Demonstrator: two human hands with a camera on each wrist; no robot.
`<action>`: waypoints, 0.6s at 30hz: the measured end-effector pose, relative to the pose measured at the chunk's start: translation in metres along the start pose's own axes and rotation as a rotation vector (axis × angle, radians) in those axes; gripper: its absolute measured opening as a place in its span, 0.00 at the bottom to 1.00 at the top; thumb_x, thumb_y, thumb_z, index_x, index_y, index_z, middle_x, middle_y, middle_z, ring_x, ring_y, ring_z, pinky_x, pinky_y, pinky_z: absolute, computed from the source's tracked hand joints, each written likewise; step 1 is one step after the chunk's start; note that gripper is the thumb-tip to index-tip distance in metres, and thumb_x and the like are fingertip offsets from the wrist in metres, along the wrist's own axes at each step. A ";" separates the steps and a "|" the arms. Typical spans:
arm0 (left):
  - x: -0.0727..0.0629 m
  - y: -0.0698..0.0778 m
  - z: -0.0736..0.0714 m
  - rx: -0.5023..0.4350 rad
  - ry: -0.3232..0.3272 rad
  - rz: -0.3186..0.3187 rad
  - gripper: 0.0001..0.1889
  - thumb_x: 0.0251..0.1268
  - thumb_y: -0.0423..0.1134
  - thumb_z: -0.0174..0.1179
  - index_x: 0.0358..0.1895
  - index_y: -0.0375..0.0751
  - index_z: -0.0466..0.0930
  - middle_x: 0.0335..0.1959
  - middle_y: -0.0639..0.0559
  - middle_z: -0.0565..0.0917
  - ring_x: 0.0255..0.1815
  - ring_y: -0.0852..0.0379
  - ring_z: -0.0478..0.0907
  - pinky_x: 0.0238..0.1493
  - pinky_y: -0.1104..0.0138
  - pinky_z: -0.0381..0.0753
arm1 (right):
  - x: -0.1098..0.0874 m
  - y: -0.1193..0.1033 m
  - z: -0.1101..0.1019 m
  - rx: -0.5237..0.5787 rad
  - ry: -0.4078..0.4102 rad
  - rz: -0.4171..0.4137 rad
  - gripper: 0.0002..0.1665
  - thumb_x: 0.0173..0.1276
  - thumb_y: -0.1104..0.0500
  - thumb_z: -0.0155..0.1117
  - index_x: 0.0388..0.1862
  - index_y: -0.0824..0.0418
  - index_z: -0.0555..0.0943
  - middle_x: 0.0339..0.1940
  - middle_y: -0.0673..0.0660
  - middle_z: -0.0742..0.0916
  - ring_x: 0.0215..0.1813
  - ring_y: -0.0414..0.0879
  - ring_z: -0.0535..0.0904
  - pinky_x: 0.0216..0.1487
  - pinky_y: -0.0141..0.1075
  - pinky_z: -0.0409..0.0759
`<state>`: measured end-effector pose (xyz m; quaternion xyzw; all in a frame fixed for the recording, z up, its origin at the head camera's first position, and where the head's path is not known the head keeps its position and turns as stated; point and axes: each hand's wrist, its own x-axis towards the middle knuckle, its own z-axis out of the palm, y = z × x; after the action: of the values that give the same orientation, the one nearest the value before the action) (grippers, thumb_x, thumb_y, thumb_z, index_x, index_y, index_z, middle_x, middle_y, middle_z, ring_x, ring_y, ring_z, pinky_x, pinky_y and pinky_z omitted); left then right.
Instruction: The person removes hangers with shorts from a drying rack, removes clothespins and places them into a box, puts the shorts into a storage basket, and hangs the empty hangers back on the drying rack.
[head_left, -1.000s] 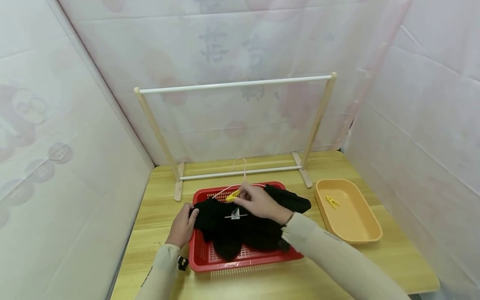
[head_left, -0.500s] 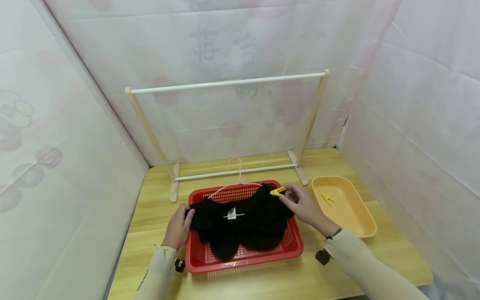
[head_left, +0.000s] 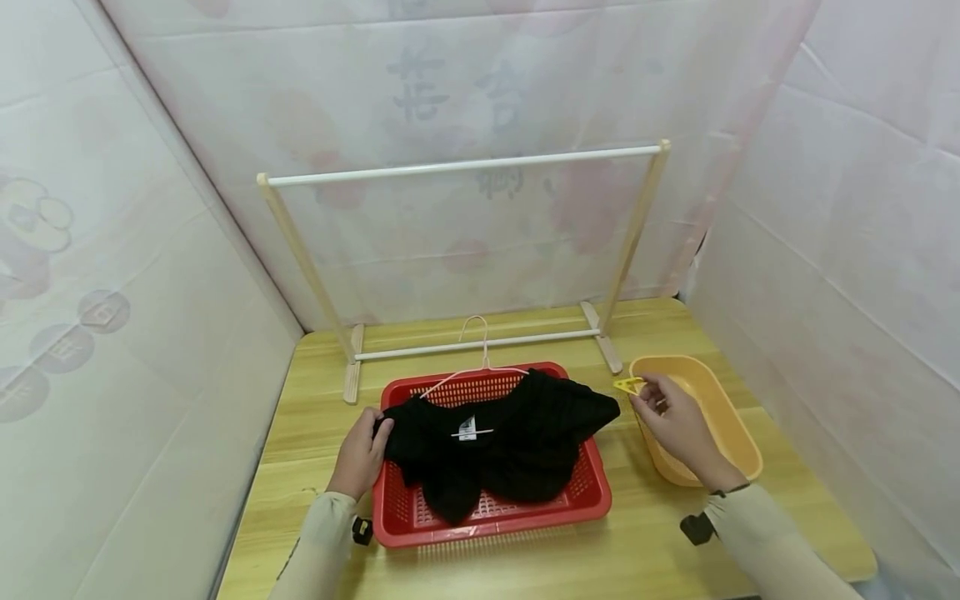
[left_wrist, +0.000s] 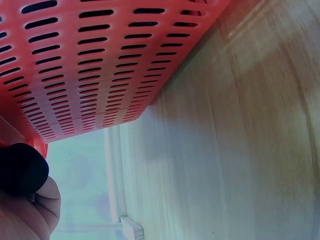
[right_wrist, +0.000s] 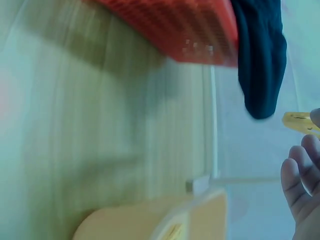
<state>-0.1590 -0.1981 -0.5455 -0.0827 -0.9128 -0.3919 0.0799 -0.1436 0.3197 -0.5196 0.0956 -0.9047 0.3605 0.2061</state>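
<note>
Left hand (head_left: 360,458) is gripping the black garment (head_left: 525,450) on the red basket (head_left: 491,531); right hand (head_left: 681,425) is pinching a yellow clip (right_wrist: 298,121) near the tray (head_left: 723,412). Steady cloth and a light pinch are probably serving best.

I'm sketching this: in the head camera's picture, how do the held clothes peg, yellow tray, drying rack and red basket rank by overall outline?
Drying rack
Red basket
Yellow tray, partly covered but clearly smaller
Held clothes peg
</note>
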 end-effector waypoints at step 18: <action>-0.001 -0.002 0.001 -0.016 0.036 0.039 0.10 0.84 0.44 0.51 0.46 0.40 0.72 0.37 0.46 0.78 0.40 0.48 0.76 0.45 0.51 0.75 | -0.033 0.064 -0.034 -0.228 -0.073 0.195 0.26 0.76 0.56 0.66 0.62 0.74 0.75 0.40 0.62 0.83 0.38 0.53 0.80 0.33 0.41 0.75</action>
<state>-0.1590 -0.1986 -0.5483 -0.0940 -0.9063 -0.3988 0.1034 -0.1240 0.3906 -0.5516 -0.0037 -0.9515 0.2702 0.1468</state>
